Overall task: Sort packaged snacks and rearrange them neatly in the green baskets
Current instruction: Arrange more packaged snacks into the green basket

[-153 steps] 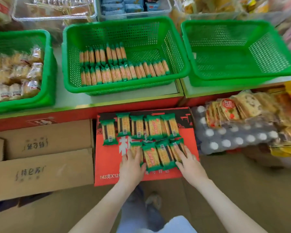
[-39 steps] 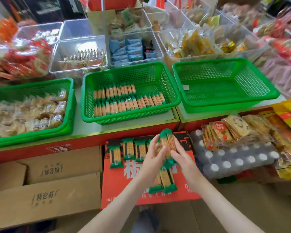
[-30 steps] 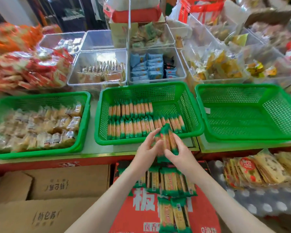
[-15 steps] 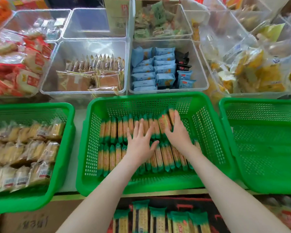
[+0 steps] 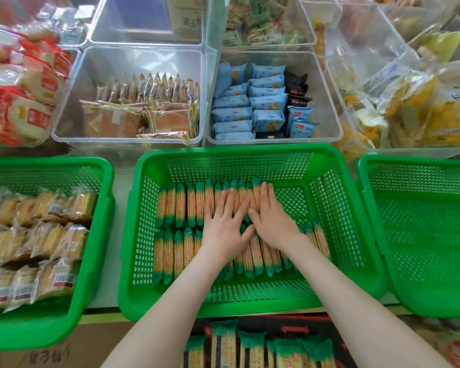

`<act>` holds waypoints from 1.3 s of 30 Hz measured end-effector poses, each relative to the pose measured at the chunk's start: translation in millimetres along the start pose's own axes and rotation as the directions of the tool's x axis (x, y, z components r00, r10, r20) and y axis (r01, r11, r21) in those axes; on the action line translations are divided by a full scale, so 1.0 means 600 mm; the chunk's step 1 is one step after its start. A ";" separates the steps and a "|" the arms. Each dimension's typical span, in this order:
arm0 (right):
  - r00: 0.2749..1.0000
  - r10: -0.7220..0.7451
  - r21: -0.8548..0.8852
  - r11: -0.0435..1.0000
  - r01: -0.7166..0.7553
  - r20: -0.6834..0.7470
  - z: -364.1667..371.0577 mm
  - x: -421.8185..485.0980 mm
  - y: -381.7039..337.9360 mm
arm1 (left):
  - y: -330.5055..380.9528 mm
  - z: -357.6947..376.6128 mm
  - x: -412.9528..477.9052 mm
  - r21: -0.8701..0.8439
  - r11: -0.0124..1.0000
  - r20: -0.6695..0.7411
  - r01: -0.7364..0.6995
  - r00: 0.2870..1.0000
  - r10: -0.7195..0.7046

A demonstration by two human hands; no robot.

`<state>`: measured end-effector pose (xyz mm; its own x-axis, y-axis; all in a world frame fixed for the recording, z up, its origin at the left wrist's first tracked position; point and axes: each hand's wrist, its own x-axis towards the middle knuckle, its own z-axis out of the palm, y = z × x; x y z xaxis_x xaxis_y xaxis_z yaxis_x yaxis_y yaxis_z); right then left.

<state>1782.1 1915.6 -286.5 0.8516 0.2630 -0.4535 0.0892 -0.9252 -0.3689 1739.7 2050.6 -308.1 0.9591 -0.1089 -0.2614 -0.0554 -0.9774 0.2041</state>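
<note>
Nearest, at 6 o'clock: loose cracker packs (image 5: 252, 349) w/ green ends, flat on a red-and-black carton top (image 5: 290, 325), long axes running 6–12.

Just past those, middle green basket (image 5: 250, 312), front rim toward 6. Inside, two rows of the same slim packs, stood on edge, packed side by side. Near row (image 5: 170, 253) spans most of the floor from 9 toward 3; each pack's long axis 6–12, green ends at both tips. Far row (image 5: 181, 205) shorter, starting at the 9 o'clock side and ending approx. mid-basket, same 6–12 heading.

Left hand (image 5: 223, 227) palm down, fingers straight and slightly spread, pressing flat on the far row's right part; heel over the gap betw. rows. Nothing gripped. Right hand (image 5: 274, 221) just beside it at 3 o'clock, also flat, fingers straight and close together, tips on the last packs at the row's right end. Nothing pinched or curled round. Thumbs close together; touching or not, can't tell. Both forearms crossing the near row, hiding part of it.

At 9 o'clock, left green basket (image 5: 48, 330) w/ clear-wrapped biscuit packs (image 5: 37, 235), blurred. At 3 o'clock, right green basket (image 5: 409, 176).

Farther, at 12: clear bin w/ blue packs (image 5: 250, 102); at 11, clear bin w/ brown pastries in clear wrap (image 5: 144, 107). At 10, red-and-white bags (image 5: 24, 88). At 2, yellow bags (image 5: 422, 115).
</note>
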 end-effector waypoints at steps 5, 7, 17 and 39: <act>0.999 0.042 -0.159 0.986 -0.042 -0.002 -0.015 0.010 -0.002 | 0.005 -0.013 -0.002 -0.025 1.000 0.030 0.004 1.000 -0.003; 0.999 0.030 -0.232 0.972 -0.034 -0.021 -0.017 0.005 0.002 | 0.013 -0.031 -0.017 -0.077 0.996 0.010 0.041 0.999 -0.040; 0.926 -0.279 -0.085 0.960 0.266 -0.254 0.010 -0.236 -0.009 | 0.109 0.025 -0.339 -0.316 0.893 -0.611 -0.319 0.789 0.066; 0.997 0.069 0.101 0.993 -0.067 -0.019 0.393 -0.624 0.201 | 0.273 0.352 -0.590 -0.122 0.988 0.039 0.095 0.995 -0.091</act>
<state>1352.2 1770.0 -352.4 0.8654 0.1932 -0.4624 -0.0206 -0.9082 -0.4179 1332.7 1891.1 -381.4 0.9485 -0.0269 -0.3156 0.0699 -0.9540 0.2915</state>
